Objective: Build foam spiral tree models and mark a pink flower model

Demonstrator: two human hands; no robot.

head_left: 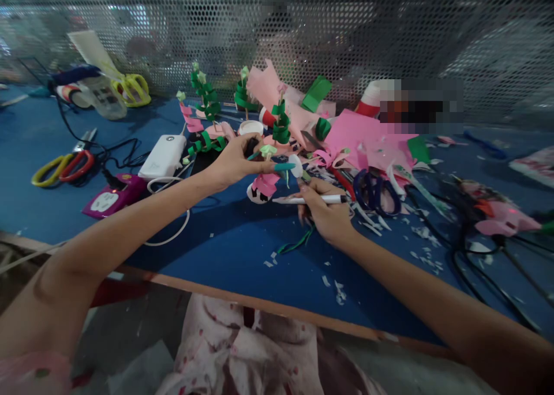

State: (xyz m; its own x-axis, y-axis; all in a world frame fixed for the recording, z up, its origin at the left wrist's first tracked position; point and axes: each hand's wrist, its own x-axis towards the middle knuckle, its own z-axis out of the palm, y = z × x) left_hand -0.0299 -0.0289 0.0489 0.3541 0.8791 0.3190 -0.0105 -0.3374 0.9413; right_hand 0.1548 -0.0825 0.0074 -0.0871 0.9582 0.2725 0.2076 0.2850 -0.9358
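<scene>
My left hand [237,163] is closed in a pinch above the blue table. Its long teal-tipped fingers reach a small white disc [295,166] and appear to grip it. My right hand [326,213] is wrapped round a white marker pen [331,199], whose dark end faces right and whose tip points left. The right fingertips are close under the disc; whether they touch it I cannot tell. Just below my left hand stands a small paper craft with a pink paper strip [265,183], a pale green top [268,151] and a white base with black marks [258,194].
Behind are green paper spirals on sticks [208,100] and pink paper sheets [350,135]. Blue-handled scissors [376,193] lie right; red-and-yellow scissors [69,167], a white power bank [163,156] and a purple socket box [115,196] lie left. Paper scraps and black cables [461,256] spread rightward.
</scene>
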